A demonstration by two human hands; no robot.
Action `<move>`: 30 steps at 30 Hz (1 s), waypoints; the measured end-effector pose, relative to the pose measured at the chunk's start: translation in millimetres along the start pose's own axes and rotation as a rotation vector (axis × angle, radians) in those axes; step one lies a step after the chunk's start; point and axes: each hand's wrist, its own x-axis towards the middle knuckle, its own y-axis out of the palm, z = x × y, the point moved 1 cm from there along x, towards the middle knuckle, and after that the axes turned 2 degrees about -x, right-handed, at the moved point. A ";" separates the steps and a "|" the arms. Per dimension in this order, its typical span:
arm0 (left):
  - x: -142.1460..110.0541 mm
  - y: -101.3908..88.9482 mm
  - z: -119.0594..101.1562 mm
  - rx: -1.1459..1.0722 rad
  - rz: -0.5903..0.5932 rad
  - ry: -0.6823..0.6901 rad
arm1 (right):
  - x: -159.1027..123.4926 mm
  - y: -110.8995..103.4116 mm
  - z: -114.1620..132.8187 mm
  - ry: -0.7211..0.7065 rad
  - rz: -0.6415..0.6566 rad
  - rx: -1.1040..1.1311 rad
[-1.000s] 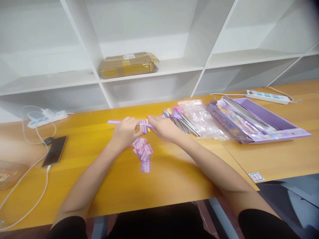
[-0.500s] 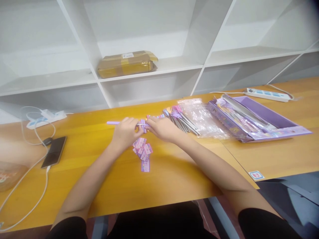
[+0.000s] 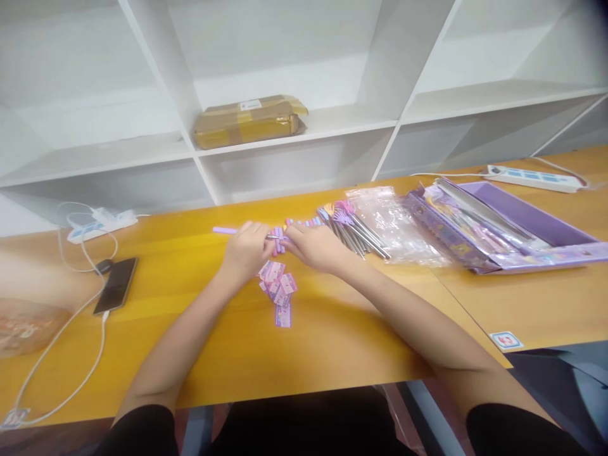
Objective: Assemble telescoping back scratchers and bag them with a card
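My left hand (image 3: 244,250) is closed around a slim purple rod (image 3: 223,230), whose one end sticks out to the left and whose metal section shows on the right. My right hand (image 3: 313,246) meets it there, its fingers pinched on the purple part at the rod's other end. Under and between the fingers lie several pink and purple sticks (image 3: 279,246), partly hidden. Just below the hands is a loose pile of small pink and purple printed cards (image 3: 280,288). Beyond my right hand lie several metal rods (image 3: 363,234) with coloured claw-shaped heads (image 3: 341,214).
Clear plastic bags (image 3: 389,221) lie right of the rods, beside an open purple box (image 3: 513,215) with packaged things inside. A phone (image 3: 116,285) on a white cable and a power strip (image 3: 102,227) are at left. A taped parcel (image 3: 251,120) sits on the shelf.
The whole scene has shifted slightly right in the view as the head turned. Both hands keep their hold on the purple rod, with little visible movement.
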 end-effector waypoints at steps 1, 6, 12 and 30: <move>0.9 0.3 1.7 0.001 0.020 -0.009 | 0.0 0.0 -0.6 0.004 0.008 -0.005; 6.1 -6.2 15.1 0.011 0.039 -0.059 | -0.6 -1.3 -6.7 0.020 0.018 -0.007; 11.6 -26.0 39.5 0.046 0.013 -0.147 | -0.6 -6.5 -28.4 -0.001 -0.074 -0.022; 13.6 -42.6 66.4 0.123 -0.091 -0.239 | -1.5 -11.8 -70.3 -0.059 -0.195 -0.146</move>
